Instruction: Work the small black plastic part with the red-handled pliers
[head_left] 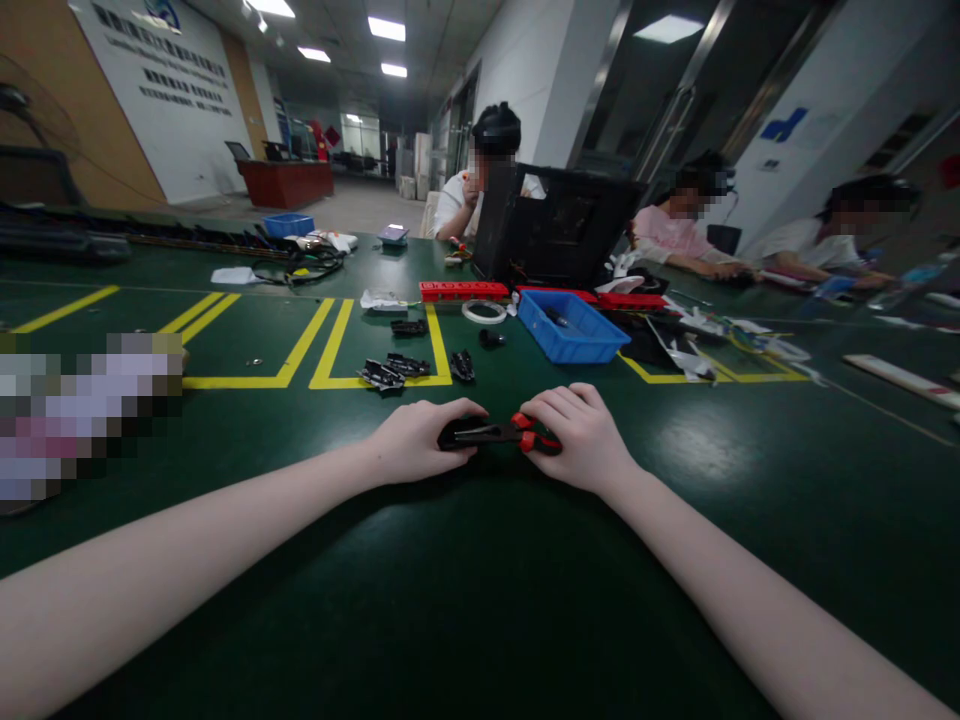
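Observation:
Red-handled pliers (531, 438) are held in my right hand (581, 435), whose fingers wrap round the grips. Their dark jaws point left and reach a small black part (456, 433). Around that black part the fingers of my left hand (420, 440) are closed. Whether the jaws bite on the part or only touch it, I cannot tell. Several similar black plastic pieces (384, 374) lie just beyond my left hand, and one more black piece (463, 366) sits nearer the middle.
Past my right hand stands a blue tray (574, 335) with a dark item inside. A white ring (484, 312), a red strip (463, 291) and a large black housing (559, 225) are behind. Yellow tape (300, 345) marks the green table. Several people sit across.

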